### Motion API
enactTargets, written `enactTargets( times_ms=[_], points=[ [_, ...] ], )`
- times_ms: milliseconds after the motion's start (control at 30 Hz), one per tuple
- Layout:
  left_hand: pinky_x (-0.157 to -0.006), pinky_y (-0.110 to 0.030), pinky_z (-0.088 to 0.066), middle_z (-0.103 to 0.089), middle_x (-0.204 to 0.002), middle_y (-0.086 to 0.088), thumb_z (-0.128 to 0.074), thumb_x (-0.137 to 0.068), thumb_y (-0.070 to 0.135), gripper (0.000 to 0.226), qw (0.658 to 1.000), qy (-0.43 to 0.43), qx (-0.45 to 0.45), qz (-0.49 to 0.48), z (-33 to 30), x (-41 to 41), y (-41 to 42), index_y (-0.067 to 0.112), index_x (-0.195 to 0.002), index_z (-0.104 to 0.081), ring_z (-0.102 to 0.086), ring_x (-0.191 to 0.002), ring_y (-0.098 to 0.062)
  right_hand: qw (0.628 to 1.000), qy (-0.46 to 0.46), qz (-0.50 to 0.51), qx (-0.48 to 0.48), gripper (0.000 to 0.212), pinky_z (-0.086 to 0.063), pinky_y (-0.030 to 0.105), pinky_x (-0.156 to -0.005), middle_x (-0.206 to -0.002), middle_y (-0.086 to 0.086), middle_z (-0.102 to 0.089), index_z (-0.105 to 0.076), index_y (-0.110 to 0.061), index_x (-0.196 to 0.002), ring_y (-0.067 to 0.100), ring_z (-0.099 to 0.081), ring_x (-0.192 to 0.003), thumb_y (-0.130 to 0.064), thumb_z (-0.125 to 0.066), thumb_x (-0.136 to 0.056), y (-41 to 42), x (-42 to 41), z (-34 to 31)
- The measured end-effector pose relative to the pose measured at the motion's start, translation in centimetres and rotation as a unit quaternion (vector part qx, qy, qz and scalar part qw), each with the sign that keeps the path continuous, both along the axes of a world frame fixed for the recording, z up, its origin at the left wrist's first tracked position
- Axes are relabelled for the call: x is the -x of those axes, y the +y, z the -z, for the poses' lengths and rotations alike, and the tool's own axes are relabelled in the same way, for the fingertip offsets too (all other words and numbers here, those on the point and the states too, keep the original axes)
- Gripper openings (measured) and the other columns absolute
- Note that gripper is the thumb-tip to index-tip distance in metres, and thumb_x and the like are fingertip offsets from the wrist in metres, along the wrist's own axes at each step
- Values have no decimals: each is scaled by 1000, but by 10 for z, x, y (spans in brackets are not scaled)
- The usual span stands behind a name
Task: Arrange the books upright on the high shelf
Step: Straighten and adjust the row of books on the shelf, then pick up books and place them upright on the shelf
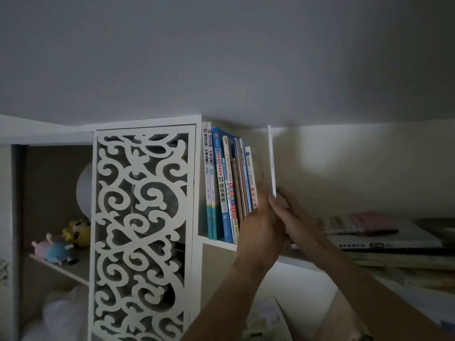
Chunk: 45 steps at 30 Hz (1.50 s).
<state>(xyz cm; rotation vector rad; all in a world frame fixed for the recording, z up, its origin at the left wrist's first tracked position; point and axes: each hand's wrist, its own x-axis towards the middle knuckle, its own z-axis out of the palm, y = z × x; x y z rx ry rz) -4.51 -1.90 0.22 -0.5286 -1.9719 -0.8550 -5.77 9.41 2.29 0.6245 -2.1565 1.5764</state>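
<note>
My left hand (261, 225) lies flat against the upright row of books (227, 183) on the high shelf (218, 243), my right hand (293, 217) pinching a thin white book (272, 161) upright just beside them, stacked books (384, 235) lying flat further right

I press my left hand (258, 225) flat against the row of upright books (227, 183) at the left end of the high shelf (216, 242). My right hand (293, 217) grips the lower edge of a thin white book (272, 161), held upright just beside the row. A stack of flat books (384, 237) lies toward the shelf's right end.
</note>
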Motion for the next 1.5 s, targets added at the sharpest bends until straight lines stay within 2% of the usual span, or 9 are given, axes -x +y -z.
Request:
enactTargets(
  times_ms=[100, 233, 400, 533, 733, 867, 1067, 1267, 1500],
  points=[
    [-105, -27, -48, -64, -132, -2, -58, -100, 39, 58, 996, 32, 75, -38, 16, 7, -21, 19, -151, -38, -62, -117, -13, 997, 17, 62, -48, 51, -57, 42, -96, -121, -5, -69, -58, -37, -132, 10, -67, -106, -68, -51, -91, -3, 14, 9],
    [-127, -43, -16, -19, -169, -7, -49, -101, 51, 74, 964, 124, 157, -178, 30, 16, -49, 14, -161, -25, -8, -158, -22, 992, 29, 58, -106, 40, -51, 16, -76, -118, -13, -67, -54, -34, -134, -2, -63, -97, -54, -50, -100, -18, 20, 6],
    [-127, -46, -19, 5, -171, -3, -53, -101, 49, 87, 953, 91, 213, -193, 42, 52, -76, 14, -163, -4, 7, -158, -21, 977, 31, 39, -208, 60, -46, 32, -109, -148, -11, -51, -27, -34, -157, 8, -52, -129, -40, -53, -103, -18, 46, 8],
    [-127, -45, -17, 7, -171, -2, -59, -97, 51, 94, 949, 94, 233, -189, 40, 55, -83, 14, -163, -3, 9, -158, -21, 979, 10, 33, -202, 66, -45, 47, -113, -150, -11, -51, -26, -41, -156, 12, -52, -132, -40, -59, -100, -14, 51, 8],
    [-125, -49, -23, -9, -170, -10, -50, -104, 46, 73, 969, 99, 185, -130, 62, 24, -88, 9, -160, -24, -4, -158, -24, 945, 191, 198, -178, 52, -34, 6, -97, -126, -12, -55, -51, -27, -140, -3, -48, -108, -29, -71, -93, -32, -4, 47],
    [-122, -48, -30, -35, -162, -13, -53, -103, 38, 54, 980, 65, 161, -93, 127, 1, -91, 11, -150, -47, -28, -152, -28, 893, 285, 306, -166, 22, -39, 6, -83, -108, -8, -61, -66, -19, -113, 1, -52, -93, -24, -71, -93, -19, -46, 124],
    [-106, -47, -43, -55, -140, -13, -54, -102, 37, 42, 984, -14, 174, -35, 223, -12, -83, 10, -134, -60, -51, -128, -34, 925, 48, 341, -163, 16, -46, 26, -72, -98, -14, -54, -65, -23, -106, 16, -60, -90, -35, -64, -97, 14, -81, 254],
    [-90, -39, -49, -60, -125, -6, -53, -100, 40, 35, 978, -175, 88, -77, 279, -7, -84, 17, -126, -59, -56, -110, -29, 936, -141, 297, -125, 25, -44, 17, -73, -110, -17, -56, -58, -34, -120, 5, -59, -96, -38, -65, -97, 12, -96, 319],
    [-91, -46, -45, -58, -122, -20, -60, -94, 36, 49, 867, -459, -30, -190, 329, -11, -117, 0, -128, -52, -55, -115, -41, 904, 4, 239, -355, 61, -55, 44, -91, -125, 10, -59, -56, -19, -131, 32, -57, -114, -53, -68, -82, -22, -59, 351]
  ],
)
